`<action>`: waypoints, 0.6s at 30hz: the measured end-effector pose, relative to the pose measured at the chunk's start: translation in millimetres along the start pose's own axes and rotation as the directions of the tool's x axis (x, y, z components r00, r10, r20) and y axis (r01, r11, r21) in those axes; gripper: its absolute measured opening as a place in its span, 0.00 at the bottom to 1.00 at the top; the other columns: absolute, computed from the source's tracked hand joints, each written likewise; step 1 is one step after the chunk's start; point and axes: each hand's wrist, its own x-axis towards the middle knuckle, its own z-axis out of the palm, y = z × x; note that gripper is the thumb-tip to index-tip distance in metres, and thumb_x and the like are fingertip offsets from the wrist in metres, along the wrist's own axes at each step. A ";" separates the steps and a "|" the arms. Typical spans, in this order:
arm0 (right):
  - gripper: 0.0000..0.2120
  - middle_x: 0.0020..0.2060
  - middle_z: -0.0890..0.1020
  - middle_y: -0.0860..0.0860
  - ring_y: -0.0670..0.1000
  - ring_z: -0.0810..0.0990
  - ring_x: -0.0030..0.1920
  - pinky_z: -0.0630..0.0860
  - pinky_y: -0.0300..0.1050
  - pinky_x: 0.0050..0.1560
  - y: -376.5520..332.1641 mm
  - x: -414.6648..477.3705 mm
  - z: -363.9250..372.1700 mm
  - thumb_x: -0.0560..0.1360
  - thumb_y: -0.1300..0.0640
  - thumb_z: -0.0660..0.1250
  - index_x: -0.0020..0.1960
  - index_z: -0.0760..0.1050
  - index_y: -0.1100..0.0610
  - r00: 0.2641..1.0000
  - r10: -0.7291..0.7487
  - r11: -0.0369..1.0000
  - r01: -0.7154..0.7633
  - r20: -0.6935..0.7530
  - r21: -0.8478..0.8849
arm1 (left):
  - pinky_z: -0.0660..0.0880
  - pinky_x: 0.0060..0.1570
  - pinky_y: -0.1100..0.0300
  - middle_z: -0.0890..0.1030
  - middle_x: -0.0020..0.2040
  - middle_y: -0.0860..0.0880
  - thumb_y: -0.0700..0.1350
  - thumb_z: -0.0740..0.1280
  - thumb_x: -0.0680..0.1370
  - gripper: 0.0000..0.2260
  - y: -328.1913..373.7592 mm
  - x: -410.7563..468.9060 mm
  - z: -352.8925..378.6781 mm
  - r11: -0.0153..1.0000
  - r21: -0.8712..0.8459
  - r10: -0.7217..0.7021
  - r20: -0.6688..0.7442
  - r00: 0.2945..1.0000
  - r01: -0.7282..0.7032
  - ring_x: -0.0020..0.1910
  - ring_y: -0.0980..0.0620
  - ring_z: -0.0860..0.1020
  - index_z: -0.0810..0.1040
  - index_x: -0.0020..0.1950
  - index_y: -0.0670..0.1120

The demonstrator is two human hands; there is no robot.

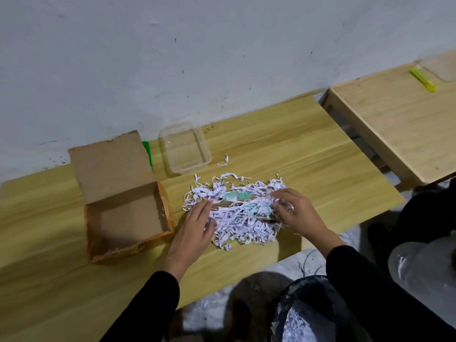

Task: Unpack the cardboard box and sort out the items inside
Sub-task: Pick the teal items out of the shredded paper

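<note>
An open cardboard box [128, 218] stands on the wooden table [308, 154], its lid flap up and its inside bare. To its right lies a heap of white shredded paper [241, 223]. Teal pen-like items [237, 195] poke out of the heap, partly buried. My left hand [195, 228] rests flat on the heap's left edge, fingers spread. My right hand [293, 211] is at the heap's right end, fingers curled around shreds and the end of a teal item.
A clear plastic tray [185, 149] sits behind the heap near the wall. Something green [147, 154] shows behind the box lid. A second wooden table [399, 124] at right holds a yellow-green marker [423, 81]. A mesh bin holding shreds [308, 314] stands below the table edge.
</note>
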 end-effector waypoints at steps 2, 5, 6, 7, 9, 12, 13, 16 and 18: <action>0.14 0.57 0.78 0.54 0.51 0.75 0.58 0.71 0.45 0.61 -6.1 -0.2 5.0 0.74 0.59 0.67 0.60 0.76 0.57 0.996 -0.078 0.997 0.078 -0.038 -0.017 | 0.56 0.74 0.56 0.57 0.76 0.51 0.53 0.54 0.79 0.26 9.2 1.7 -1.1 1.000 -0.028 0.004 -0.048 0.999 -0.006 0.76 0.54 0.54 0.56 0.76 0.48; 0.17 0.62 0.75 0.53 0.50 0.72 0.62 0.69 0.43 0.62 -21.4 2.7 21.1 0.75 0.55 0.63 0.64 0.73 0.55 0.977 -0.212 0.974 0.212 0.018 -0.075 | 0.51 0.75 0.56 0.47 0.78 0.52 0.51 0.56 0.80 0.29 19.8 6.7 4.5 0.999 0.043 0.033 0.011 0.999 -0.034 0.77 0.54 0.46 0.47 0.77 0.49; 0.18 0.63 0.75 0.54 0.51 0.72 0.63 0.69 0.43 0.63 -24.7 2.5 27.8 0.75 0.54 0.63 0.64 0.73 0.55 0.966 -0.254 0.960 0.258 0.054 -0.106 | 0.49 0.75 0.58 0.44 0.78 0.51 0.51 0.57 0.80 0.30 21.7 7.2 8.2 0.997 0.074 0.037 0.030 0.999 -0.039 0.77 0.54 0.44 0.44 0.77 0.48; 0.18 0.63 0.76 0.54 0.51 0.73 0.63 0.69 0.44 0.63 -26.0 1.1 34.2 0.75 0.54 0.63 0.64 0.73 0.56 0.951 -0.294 0.943 0.305 0.091 -0.135 | 0.46 0.74 0.60 0.42 0.78 0.51 0.51 0.57 0.80 0.31 22.8 6.7 11.3 0.995 0.097 0.035 0.035 0.999 -0.039 0.77 0.54 0.43 0.42 0.76 0.48; 0.17 0.63 0.77 0.53 0.52 0.74 0.64 0.70 0.45 0.65 -21.9 -4.8 42.5 0.75 0.55 0.64 0.63 0.74 0.56 0.923 -0.357 0.910 0.378 0.143 -0.169 | 0.43 0.72 0.62 0.40 0.78 0.50 0.50 0.58 0.80 0.33 22.3 3.5 16.4 0.991 0.131 0.014 0.028 1.000 -0.018 0.77 0.53 0.42 0.40 0.76 0.47; 0.13 0.59 0.80 0.53 0.52 0.75 0.62 0.71 0.43 0.64 -5.0 -18.5 38.7 0.75 0.57 0.64 0.58 0.78 0.58 0.918 -0.383 0.907 0.394 0.098 -0.147 | 0.44 0.75 0.59 0.39 0.77 0.49 0.50 0.57 0.80 0.33 18.2 -2.8 18.7 0.989 0.141 -0.036 0.036 0.999 0.031 0.76 0.53 0.41 0.39 0.76 0.45; 0.12 0.57 0.81 0.53 0.51 0.76 0.59 0.72 0.44 0.62 0.0 -22.7 33.8 0.75 0.57 0.64 0.56 0.79 0.58 0.928 -0.368 0.918 0.374 0.063 -0.135 | 0.44 0.76 0.58 0.39 0.77 0.48 0.50 0.57 0.80 0.33 16.6 -3.9 18.4 0.991 0.130 -0.048 0.045 0.998 0.042 0.76 0.53 0.41 0.39 0.76 0.44; 0.12 0.52 0.83 0.53 0.48 0.76 0.53 0.72 0.43 0.55 9.1 -27.1 17.4 0.74 0.55 0.63 0.51 0.81 0.59 0.952 -0.305 0.947 0.299 -0.036 -0.116 | 0.41 0.73 0.62 0.41 0.78 0.48 0.51 0.56 0.80 0.33 13.2 -5.1 16.7 0.993 0.089 -0.077 0.045 0.996 0.073 0.76 0.53 0.41 0.39 0.76 0.43; 0.12 0.51 0.82 0.54 0.47 0.74 0.53 0.72 0.42 0.55 6.1 -21.5 12.0 0.75 0.54 0.62 0.51 0.81 0.58 0.955 -0.280 0.956 0.268 -0.097 -0.123 | 0.41 0.73 0.62 0.41 0.78 0.48 0.52 0.56 0.80 0.33 12.7 -6.1 15.6 0.994 0.080 -0.078 0.026 0.997 0.075 0.76 0.54 0.41 0.39 0.76 0.43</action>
